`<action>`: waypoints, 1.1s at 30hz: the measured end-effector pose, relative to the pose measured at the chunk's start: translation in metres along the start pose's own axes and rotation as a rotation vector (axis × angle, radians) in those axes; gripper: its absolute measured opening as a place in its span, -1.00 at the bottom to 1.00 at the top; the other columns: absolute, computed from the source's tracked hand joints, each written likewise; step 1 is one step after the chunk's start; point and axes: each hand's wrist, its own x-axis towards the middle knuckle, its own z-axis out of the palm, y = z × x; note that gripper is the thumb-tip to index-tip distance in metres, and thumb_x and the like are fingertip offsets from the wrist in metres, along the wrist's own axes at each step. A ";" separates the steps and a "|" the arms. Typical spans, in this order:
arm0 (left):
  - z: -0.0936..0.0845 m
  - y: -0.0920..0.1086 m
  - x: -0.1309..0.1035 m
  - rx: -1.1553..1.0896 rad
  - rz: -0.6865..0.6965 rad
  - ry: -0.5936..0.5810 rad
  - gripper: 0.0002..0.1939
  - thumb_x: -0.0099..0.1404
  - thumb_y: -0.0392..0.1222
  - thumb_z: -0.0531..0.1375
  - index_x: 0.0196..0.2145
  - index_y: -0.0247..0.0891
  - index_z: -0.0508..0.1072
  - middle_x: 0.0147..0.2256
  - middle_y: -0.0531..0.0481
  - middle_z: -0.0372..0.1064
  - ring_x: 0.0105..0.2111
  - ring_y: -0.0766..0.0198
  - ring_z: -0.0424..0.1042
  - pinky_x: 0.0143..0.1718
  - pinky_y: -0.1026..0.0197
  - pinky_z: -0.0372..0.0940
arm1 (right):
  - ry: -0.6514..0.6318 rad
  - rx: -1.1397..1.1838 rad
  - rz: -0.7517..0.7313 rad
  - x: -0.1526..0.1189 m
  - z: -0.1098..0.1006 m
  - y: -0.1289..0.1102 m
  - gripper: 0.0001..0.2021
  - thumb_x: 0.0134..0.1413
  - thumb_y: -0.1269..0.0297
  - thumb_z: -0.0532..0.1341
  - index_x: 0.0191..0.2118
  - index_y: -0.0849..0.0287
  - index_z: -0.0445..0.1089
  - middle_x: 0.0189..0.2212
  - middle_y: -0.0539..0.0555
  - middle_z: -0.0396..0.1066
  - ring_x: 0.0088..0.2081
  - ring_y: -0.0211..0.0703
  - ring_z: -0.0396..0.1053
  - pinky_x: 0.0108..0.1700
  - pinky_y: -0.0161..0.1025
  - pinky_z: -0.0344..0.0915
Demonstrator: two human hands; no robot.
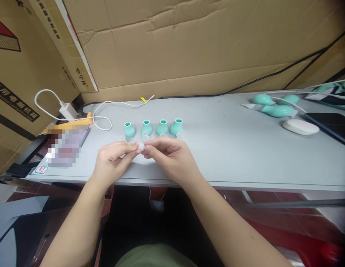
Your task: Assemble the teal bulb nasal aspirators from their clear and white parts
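Near the table's front edge, my left hand and my right hand meet fingertip to fingertip. Both pinch one small translucent white plastic piece, partly covered by the fingers. Just beyond them, several teal rubber bulbs stand upright in a row, their round open necks facing up. Small clear plastic fittings sit in front of the bulbs, some partly hidden behind my hands. Another clear fitting shows at the row's right end.
More teal bulbs, one with a clear tip, lie at the back right beside a white rounded case and a dark device. A white cable, a charger and a yellow object lie left. Cardboard stands behind.
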 end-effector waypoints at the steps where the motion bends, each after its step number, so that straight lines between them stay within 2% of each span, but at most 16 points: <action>1: 0.000 0.001 0.000 0.001 0.001 -0.006 -0.91 0.46 -0.32 0.54 -0.19 -0.15 0.78 -0.20 -0.01 0.82 -0.24 0.22 0.82 -0.12 0.27 0.69 | 0.003 0.028 0.026 0.000 -0.001 -0.001 -0.89 0.12 0.28 0.69 -0.29 0.07 0.81 -0.34 0.00 0.75 -0.28 -0.26 0.65 -0.15 -0.32 0.60; 4: 0.000 0.002 0.000 -0.009 0.021 -0.005 -0.90 0.45 -0.33 0.54 -0.19 -0.15 0.77 -0.21 0.01 0.82 -0.25 0.25 0.81 -0.12 0.29 0.69 | 0.003 0.147 0.126 0.002 -0.002 -0.004 -0.78 -0.04 0.27 0.77 -0.31 0.08 0.80 -0.37 -0.03 0.74 -0.31 -0.29 0.66 -0.14 -0.35 0.64; 7: 0.001 0.001 0.001 -0.020 0.023 0.013 -0.88 0.45 -0.36 0.54 -0.21 -0.16 0.76 -0.23 0.03 0.81 -0.26 0.29 0.80 -0.11 0.33 0.67 | 0.000 0.235 0.195 0.006 -0.002 -0.005 -0.74 -0.08 0.21 0.78 -0.31 0.08 0.79 -0.35 -0.03 0.75 -0.27 -0.26 0.69 -0.09 -0.30 0.69; 10: 0.003 -0.001 0.002 -0.006 0.013 0.032 -0.88 0.45 -0.36 0.52 -0.18 -0.14 0.79 -0.21 0.02 0.82 -0.25 0.28 0.79 -0.12 0.31 0.67 | 0.055 0.179 0.190 0.010 0.003 -0.005 -0.76 -0.10 0.26 0.75 -0.32 0.11 0.77 -0.36 -0.02 0.74 -0.30 -0.25 0.67 -0.10 -0.26 0.67; 13: 0.001 -0.002 -0.001 0.021 -0.016 0.051 -0.87 0.44 -0.34 0.52 -0.14 -0.12 0.83 -0.18 0.00 0.83 -0.22 0.24 0.81 -0.12 0.27 0.69 | 0.103 0.016 0.099 0.012 0.007 -0.002 -0.87 0.02 0.31 0.64 -0.31 0.11 0.74 -0.42 -0.02 0.69 -0.36 -0.21 0.61 -0.15 -0.19 0.61; 15: -0.007 -0.001 -0.005 0.051 -0.065 0.032 -0.87 0.45 -0.32 0.52 -0.10 -0.13 0.84 -0.18 -0.03 0.82 -0.22 0.23 0.79 -0.18 0.27 0.66 | 0.118 -0.153 -0.031 0.013 0.008 0.001 -0.99 0.16 0.35 0.49 -0.30 0.11 0.72 -0.41 -0.01 0.68 -0.37 -0.18 0.58 -0.19 -0.16 0.56; 17: -0.018 0.001 -0.007 0.104 -0.137 -0.045 -0.88 0.46 -0.29 0.49 -0.08 -0.17 0.84 -0.21 -0.06 0.81 -0.28 0.26 0.75 -0.29 0.31 0.59 | 0.112 -0.433 -0.237 0.015 0.008 0.003 -0.86 0.27 0.43 0.35 -0.28 0.11 0.69 -0.36 0.03 0.70 -0.32 -0.14 0.56 -0.15 -0.12 0.49; 20: -0.033 0.001 -0.003 0.211 -0.232 -0.232 -0.87 0.45 -0.27 0.43 -0.11 -0.21 0.83 -0.28 -0.03 0.75 -0.39 0.30 0.66 -0.34 0.30 0.53 | -0.039 -0.985 -0.502 0.024 0.010 0.005 -0.73 0.36 0.55 0.25 -0.31 0.15 0.65 -0.36 0.09 0.68 -0.25 -0.04 0.43 -0.07 -0.02 0.37; 23: -0.035 -0.002 0.004 0.290 -0.244 -0.342 -0.84 0.41 -0.27 0.36 -0.16 -0.22 0.80 -0.38 0.01 0.65 -0.46 0.29 0.57 -0.36 0.24 0.47 | -0.230 -1.361 -0.495 0.037 0.014 0.004 -0.67 0.34 0.63 0.24 -0.40 0.17 0.60 -0.45 0.14 0.60 -0.17 0.09 0.36 -0.09 0.03 0.20; 25: -0.032 -0.003 0.005 0.295 -0.257 -0.359 -0.83 0.40 -0.27 0.33 -0.17 -0.21 0.78 -0.41 0.02 0.60 -0.48 0.27 0.53 -0.39 0.23 0.43 | -0.302 -1.466 -0.471 0.043 0.018 0.005 -0.68 0.33 0.65 0.28 -0.41 0.16 0.59 -0.46 0.16 0.57 -0.13 0.13 0.35 -0.09 0.05 0.10; 27: -0.028 -0.005 0.002 0.243 -0.294 -0.328 -0.84 0.41 -0.24 0.35 -0.14 -0.21 0.77 -0.42 0.03 0.58 -0.48 0.28 0.51 -0.41 0.25 0.40 | -0.334 -1.506 -0.478 0.045 0.020 0.008 -0.69 0.34 0.65 0.30 -0.38 0.16 0.61 -0.45 0.16 0.58 -0.12 0.13 0.34 -0.08 0.05 0.05; 30: -0.029 -0.007 -0.006 0.134 -0.390 -0.232 -0.77 0.45 -0.15 0.41 0.01 -0.22 0.75 -0.38 0.03 0.57 -0.43 0.29 0.52 -0.40 0.28 0.41 | -0.310 -1.505 -0.503 0.042 0.018 0.012 -0.72 0.38 0.64 0.29 -0.30 0.17 0.64 -0.38 0.15 0.65 -0.12 0.12 0.34 -0.07 0.05 0.02; 33: -0.037 -0.009 -0.007 0.193 -0.401 -0.134 -0.66 0.46 -0.20 0.37 0.14 -0.22 0.74 -0.26 0.00 0.55 -0.33 0.28 0.54 -0.30 0.25 0.45 | -0.231 -1.428 -0.561 0.034 0.011 0.011 -0.75 0.46 0.57 0.27 -0.22 0.19 0.66 -0.26 0.11 0.72 -0.10 0.10 0.35 -0.04 0.03 0.04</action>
